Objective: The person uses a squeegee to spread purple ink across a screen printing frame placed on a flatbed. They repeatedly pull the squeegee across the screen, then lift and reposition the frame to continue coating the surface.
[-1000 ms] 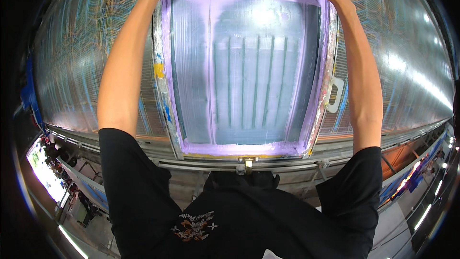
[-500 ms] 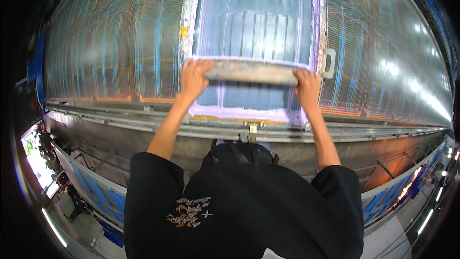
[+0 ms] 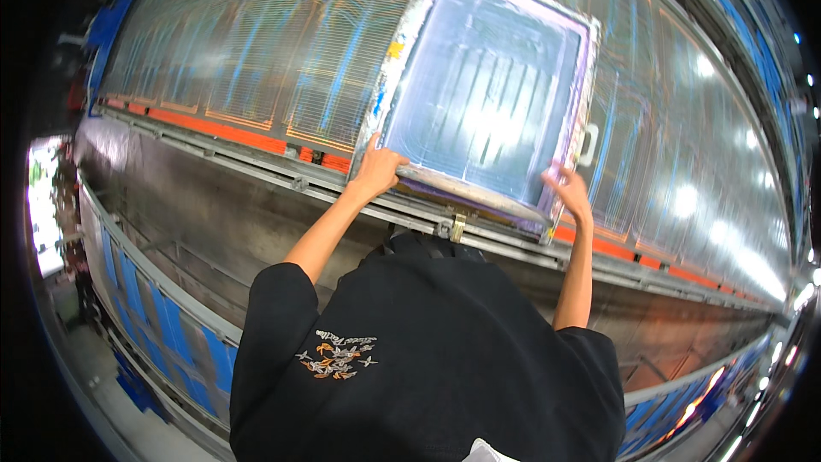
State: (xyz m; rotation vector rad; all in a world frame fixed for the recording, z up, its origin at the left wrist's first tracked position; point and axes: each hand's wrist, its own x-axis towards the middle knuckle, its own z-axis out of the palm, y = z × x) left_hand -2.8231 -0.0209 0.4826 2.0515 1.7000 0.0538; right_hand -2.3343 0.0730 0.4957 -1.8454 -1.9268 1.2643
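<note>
While the far left shows only a blue-panelled lower wall (image 3: 162, 325) and a grey sloping trough (image 3: 214, 214), the work sits centre-right. Left hand (image 3: 376, 173) lies on the near left corner of the large rectangular printing screen w/ purple-taped metal frame & pale mesh (image 3: 487, 94); fingers are curled over the frame's near rail, thumb on top. The screen rests flat on a long glossy printing table w/ blue and orange line patterns (image 3: 248, 51), its near edge at the table's front, just above a grey metal guide rail (image 3: 282, 175) and a small brass-coloured clamp (image 3: 457, 227). Right hand (image 3: 571, 192) holds the near right corner, fingers bent round the frame; can't tell how tight.

Judging by looks: frame is stiff, prob. moderately heavy & awkward by size, mesh is fragile, so grip the rails or corners, never the mesh; wet ink may make edges slippery. A white handle (image 3: 588, 145) sits on the right rail. Open table runs well clear left & right; rail and trough bound the near side.
</note>
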